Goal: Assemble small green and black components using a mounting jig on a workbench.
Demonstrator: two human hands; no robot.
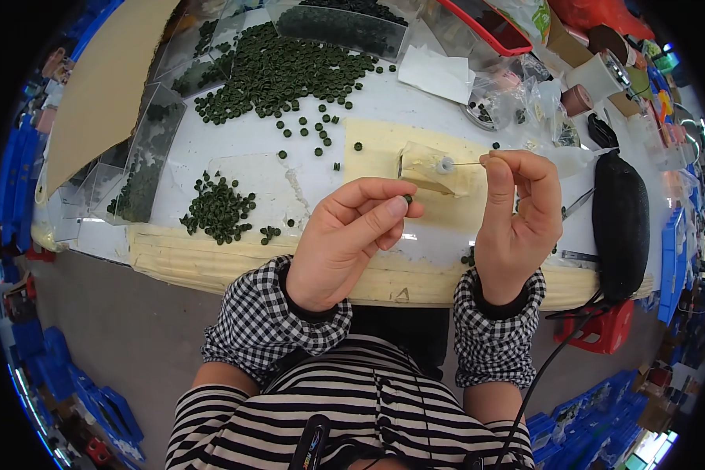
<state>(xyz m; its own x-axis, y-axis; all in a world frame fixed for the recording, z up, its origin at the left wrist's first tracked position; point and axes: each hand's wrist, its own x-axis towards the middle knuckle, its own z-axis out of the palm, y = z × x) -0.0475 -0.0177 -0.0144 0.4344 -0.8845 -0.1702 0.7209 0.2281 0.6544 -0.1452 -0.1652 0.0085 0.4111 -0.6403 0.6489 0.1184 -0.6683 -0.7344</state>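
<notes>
My left hand (351, 235) pinches a small dark green round piece (408, 199) between thumb and fingertips, just above the table's front part. Held by the thumb and forefinger of my right hand (518, 215) is a thin needle-like rod (468, 164). Its far end meets a small pale round tip (445, 165) on a cream, tape-wrapped block (423, 160); whether it goes inside I cannot tell. Under the block lies a pale yellow sheet (368, 160). A small heap of green pieces (218, 207) sits to the left of my left hand.
A big pile of green pieces (270, 70) spreads at the back among clear plastic trays (153, 149). White paper (436, 74), a red-framed phone (489, 27) and plastic bags (540, 110) lie back right. A black pouch (620, 223) rests at right, near a red stool (603, 330).
</notes>
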